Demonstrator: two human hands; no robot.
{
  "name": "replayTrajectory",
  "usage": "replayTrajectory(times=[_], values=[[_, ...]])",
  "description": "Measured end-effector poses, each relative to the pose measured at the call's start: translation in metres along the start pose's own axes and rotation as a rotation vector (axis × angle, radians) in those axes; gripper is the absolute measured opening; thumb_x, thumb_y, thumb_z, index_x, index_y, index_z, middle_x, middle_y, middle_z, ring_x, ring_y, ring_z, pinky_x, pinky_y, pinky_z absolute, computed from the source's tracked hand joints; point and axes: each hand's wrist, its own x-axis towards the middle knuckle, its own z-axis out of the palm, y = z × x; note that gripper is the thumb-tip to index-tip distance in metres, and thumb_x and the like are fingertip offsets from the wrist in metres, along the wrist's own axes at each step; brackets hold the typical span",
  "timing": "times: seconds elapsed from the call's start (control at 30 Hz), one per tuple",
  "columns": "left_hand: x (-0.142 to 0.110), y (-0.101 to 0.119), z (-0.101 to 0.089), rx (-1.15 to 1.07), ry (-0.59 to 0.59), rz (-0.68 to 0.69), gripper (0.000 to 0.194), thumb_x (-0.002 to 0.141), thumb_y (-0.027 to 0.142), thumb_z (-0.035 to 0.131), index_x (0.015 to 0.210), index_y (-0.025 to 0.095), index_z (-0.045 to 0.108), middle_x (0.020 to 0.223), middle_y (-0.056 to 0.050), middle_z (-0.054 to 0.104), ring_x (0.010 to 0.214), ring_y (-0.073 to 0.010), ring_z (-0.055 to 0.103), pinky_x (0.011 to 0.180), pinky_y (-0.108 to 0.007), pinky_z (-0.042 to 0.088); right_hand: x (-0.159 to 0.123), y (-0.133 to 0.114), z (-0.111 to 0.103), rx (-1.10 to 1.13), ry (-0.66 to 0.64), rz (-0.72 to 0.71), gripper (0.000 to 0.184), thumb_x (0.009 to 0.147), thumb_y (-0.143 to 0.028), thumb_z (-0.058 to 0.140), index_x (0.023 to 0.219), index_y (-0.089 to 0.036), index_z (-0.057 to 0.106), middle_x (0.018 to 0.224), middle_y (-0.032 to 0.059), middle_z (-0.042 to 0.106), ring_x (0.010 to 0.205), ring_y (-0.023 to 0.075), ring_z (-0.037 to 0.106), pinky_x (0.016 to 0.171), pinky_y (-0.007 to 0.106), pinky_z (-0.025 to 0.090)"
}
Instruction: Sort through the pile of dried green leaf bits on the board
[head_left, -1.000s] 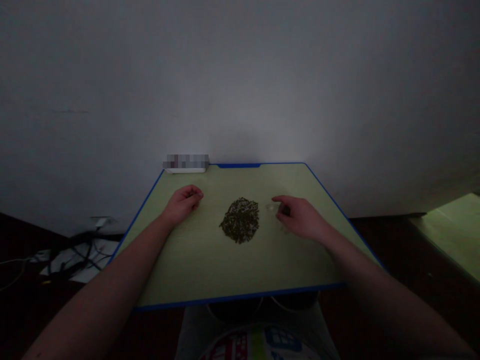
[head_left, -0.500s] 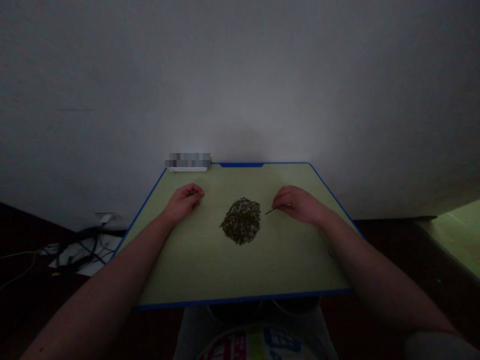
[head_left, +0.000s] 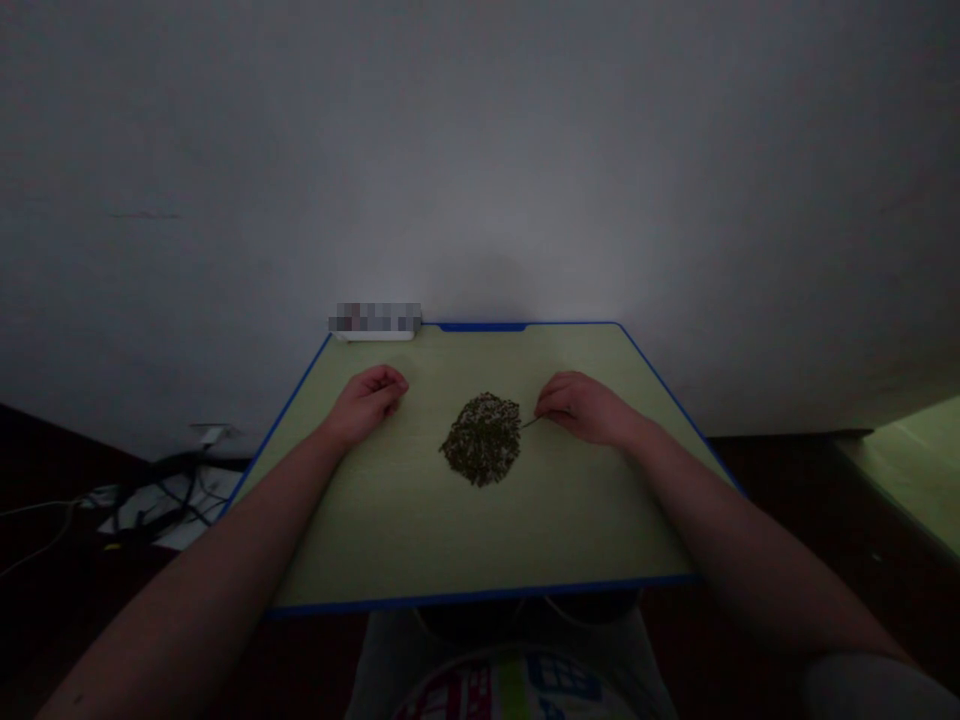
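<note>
A flat heap of small dark green grains (head_left: 481, 438) lies in the middle of a pale green table with a blue edge (head_left: 420, 540). My right hand (head_left: 581, 407) rests just right of the heap, fingers pinched on a thin stick-like tool (head_left: 531, 423) whose tip reaches the heap's right edge. My left hand (head_left: 367, 400) lies on the table left of the heap, fingers curled loosely inward; I cannot see anything in them.
A white box (head_left: 373, 330) sits at the table's far left corner against a plain wall. Dark cables (head_left: 142, 495) and papers lie on the floor to the left. Another pale green table (head_left: 919, 460) shows at the right edge.
My right hand took up the thin tool near the table's right side and has shifted left, bringing its tip to the heap's edge. My left hand has stayed put.
</note>
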Motion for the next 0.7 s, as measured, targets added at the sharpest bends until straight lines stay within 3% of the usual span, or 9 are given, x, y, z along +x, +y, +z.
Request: replayTrajectory(times=[0.2,0.7], values=[[-0.001,0.003,0.001,-0.005,0.007,-0.015,0.014,0.068,0.028,0.06,0.073,0.016,0.053,0.049,0.007,0.046,0.041,-0.0051,0.039,0.041,-0.02,0.027,0.005,0.003,0.007,-0.013,0.036,-0.089,0.021,0.084,-0.016,0.051,0.086,-0.02,0.072,0.083,0.006,0.07,0.083,0.0181,0.06,0.079,0.034,0.041],[0.001,0.0,0.0,-0.019,-0.001,0.003,0.013,0.068,0.027,0.059,0.073,0.016,0.054,0.047,0.007,0.045,0.04,-0.0054,0.039,0.041,-0.021,0.027,-0.005,0.012,0.002,-0.008,0.047,-0.091,0.02,0.084,-0.017,0.052,0.086,-0.02,0.072,0.084,0.0056,0.068,0.083,0.0177,0.058,0.079,0.033,0.04]])
